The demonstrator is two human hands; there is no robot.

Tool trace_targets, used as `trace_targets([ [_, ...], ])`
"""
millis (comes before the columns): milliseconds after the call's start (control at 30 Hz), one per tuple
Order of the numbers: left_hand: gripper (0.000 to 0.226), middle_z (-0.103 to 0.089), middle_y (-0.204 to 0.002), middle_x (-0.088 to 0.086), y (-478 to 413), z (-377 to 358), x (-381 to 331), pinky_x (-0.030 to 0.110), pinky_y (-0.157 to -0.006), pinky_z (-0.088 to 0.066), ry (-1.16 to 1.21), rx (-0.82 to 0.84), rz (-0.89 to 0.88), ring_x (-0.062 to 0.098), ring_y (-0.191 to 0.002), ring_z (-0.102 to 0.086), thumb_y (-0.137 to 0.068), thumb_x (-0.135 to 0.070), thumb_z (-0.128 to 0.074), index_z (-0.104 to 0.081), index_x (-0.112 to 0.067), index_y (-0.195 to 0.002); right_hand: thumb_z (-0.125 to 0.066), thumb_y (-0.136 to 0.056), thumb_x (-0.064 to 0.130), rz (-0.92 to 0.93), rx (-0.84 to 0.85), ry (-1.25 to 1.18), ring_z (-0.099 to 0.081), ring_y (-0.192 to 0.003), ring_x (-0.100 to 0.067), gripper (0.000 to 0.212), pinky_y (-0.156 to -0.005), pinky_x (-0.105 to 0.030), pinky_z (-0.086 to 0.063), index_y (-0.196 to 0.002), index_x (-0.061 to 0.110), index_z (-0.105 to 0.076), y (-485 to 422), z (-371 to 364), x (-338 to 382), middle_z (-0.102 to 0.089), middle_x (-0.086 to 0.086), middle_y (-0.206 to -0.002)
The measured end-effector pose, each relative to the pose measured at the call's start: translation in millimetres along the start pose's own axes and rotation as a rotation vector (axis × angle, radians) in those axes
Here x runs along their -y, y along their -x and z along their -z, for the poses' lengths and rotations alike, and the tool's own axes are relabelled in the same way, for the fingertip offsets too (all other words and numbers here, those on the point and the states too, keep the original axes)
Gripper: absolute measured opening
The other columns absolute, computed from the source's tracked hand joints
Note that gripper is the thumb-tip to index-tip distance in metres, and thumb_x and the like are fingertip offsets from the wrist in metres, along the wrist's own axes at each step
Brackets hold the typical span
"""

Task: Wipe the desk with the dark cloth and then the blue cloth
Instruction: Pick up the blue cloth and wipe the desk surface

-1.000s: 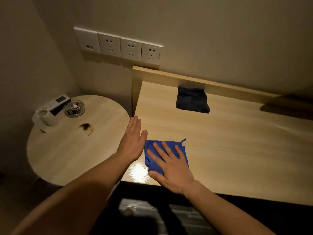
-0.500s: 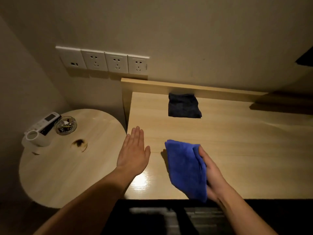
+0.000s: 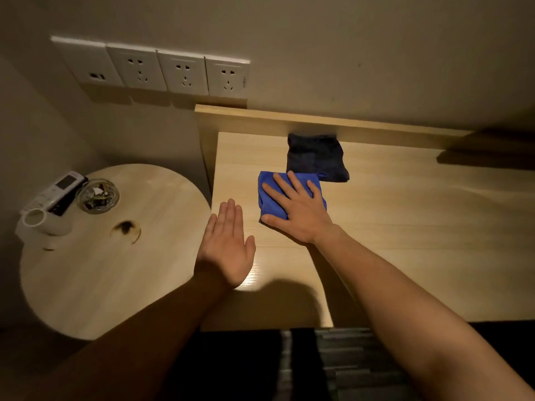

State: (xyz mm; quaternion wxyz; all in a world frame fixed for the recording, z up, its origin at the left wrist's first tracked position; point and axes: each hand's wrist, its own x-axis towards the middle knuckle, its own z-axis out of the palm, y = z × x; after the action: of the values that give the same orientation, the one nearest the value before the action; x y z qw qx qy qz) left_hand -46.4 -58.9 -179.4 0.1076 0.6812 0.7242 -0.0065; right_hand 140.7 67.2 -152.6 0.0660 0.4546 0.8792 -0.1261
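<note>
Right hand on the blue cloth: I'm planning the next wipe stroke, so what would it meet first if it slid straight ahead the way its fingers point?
Probably the dark cloth. The right hand presses the blue cloth flat, fingers aimed toward the desk's back edge, where the dark cloth lies.

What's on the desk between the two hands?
Nothing. In the head view, only bare desk shows between the flat left hand and the right hand pressing the blue cloth.

The right hand (image 3: 298, 211) lies flat, palm down, fingers spread, arm stretched far forward. The left hand (image 3: 227, 247) is open too, fingers together, nearer and further left.
</note>
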Motion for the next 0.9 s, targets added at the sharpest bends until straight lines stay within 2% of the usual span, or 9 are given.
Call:
trace_targets([
  [200,0.076,0.002,-0.176,0.013,3.7,4.2,0.3,0.043,-0.132,-0.001,0.068,-0.012,0.005,0.025,-0.162,0.005,-0.104,-0.049,-0.012,-0.002,-0.007,-0.166,-0.015,-0.092,0.088,0.002,0.01,0.023,0.013,-0.162,-0.025,0.081,-0.125,-0.068,0.003,-0.163,0.051,0.001,35.5,-18.6,9.7,0.007,0.009,-0.177],
  [400,0.071,-0.001,-0.176,0.014,7.9,12.3,-1.5,0.041,-0.13,0.0,0.1,-0.004,0.015,0.025,-0.163,0.002,-0.109,-0.041,-0.029,-0.005,-0.006,-0.166,-0.014,-0.096,0.084,0.061,0.041,-0.014,0.021,-0.16,-0.023,0.074,-0.123,-0.066,0.012,-0.162,0.054,0.001,115.7,-38.7,31.3,0.012,0.011,-0.175],
  [533,0.071,-0.003,-0.176,0.012,17.3,20.3,-21.2,0.042,-0.131,-0.003,0.161,-0.053,0.059,0.025,-0.163,0.0,-0.107,-0.038,-0.034,-0.009,-0.007,-0.166,-0.02,-0.102,0.072,0.156,-0.003,-0.061,0.006,-0.163,-0.022,0.066,-0.125,-0.06,0.006,-0.163,0.05,-0.013,167.7,-57.5,36.8,-0.003,0.01,-0.176],
  [667,0.07,-0.004,-0.176,0.013,29.9,17.3,-57.6,0.042,-0.13,-0.002,0.232,-0.064,0.099,0.024,-0.162,0.0,-0.107,-0.034,-0.035,-0.011,-0.007,-0.166,-0.025,-0.105,0.065,0.203,-0.061,-0.153,-0.009,-0.161,-0.014,0.061,-0.123,-0.047,-0.002,-0.162,0.042,-0.031,215.2,-66.3,35.4,-0.021,0.013,-0.172],
  [767,0.07,-0.003,-0.176,0.012,29.7,14.6,-84.3,0.042,-0.131,-0.002,0.266,-0.043,0.076,0.024,-0.162,0.001,-0.107,-0.035,-0.035,-0.012,-0.007,-0.166,-0.01,-0.097,0.078,0.175,0.027,-0.437,-0.012,-0.158,0.001,0.081,-0.125,-0.04,-0.008,-0.159,0.037,-0.041,248.5,-64.5,28.9,-0.031,0.017,-0.169],
  [800,0.07,-0.003,-0.176,0.012,27.0,12.7,-96.1,0.042,-0.131,-0.002,0.269,-0.043,0.057,0.023,-0.162,0.001,-0.107,-0.036,-0.034,-0.011,-0.007,-0.166,-0.012,-0.095,0.082,0.129,0.046,-0.605,-0.021,-0.155,0.004,0.086,-0.126,-0.04,-0.014,-0.155,0.034,-0.049,258.3,-64.0,24.1,-0.041,0.016,-0.165],
  [833,0.07,-0.003,-0.176,0.011,23.6,10.8,-108.1,0.043,-0.131,-0.002,0.273,-0.044,0.044,0.023,-0.162,0.001,-0.107,-0.037,-0.033,-0.011,-0.008,-0.166,-0.021,-0.094,0.084,0.055,0.052,-0.818,-0.037,-0.15,0.002,0.086,-0.124,-0.041,-0.023,-0.148,0.029,-0.06,265.9,-57.2,20.0,-0.055,0.012,-0.156],
  [900,0.071,0.0,-0.177,0.009,16.9,4.7,-130.4,0.044,-0.132,-0.001,0.273,-0.035,0.058,0.021,-0.162,0.004,-0.106,-0.041,-0.028,-0.008,-0.009,-0.167,-0.044,-0.092,0.078,-0.208,0.066,-1.282,-0.069,-0.118,-0.013,0.079,-0.111,-0.043,-0.044,-0.125,0.015,-0.077,272.4,-44.1,0.4,-0.077,0.0,-0.124],
])
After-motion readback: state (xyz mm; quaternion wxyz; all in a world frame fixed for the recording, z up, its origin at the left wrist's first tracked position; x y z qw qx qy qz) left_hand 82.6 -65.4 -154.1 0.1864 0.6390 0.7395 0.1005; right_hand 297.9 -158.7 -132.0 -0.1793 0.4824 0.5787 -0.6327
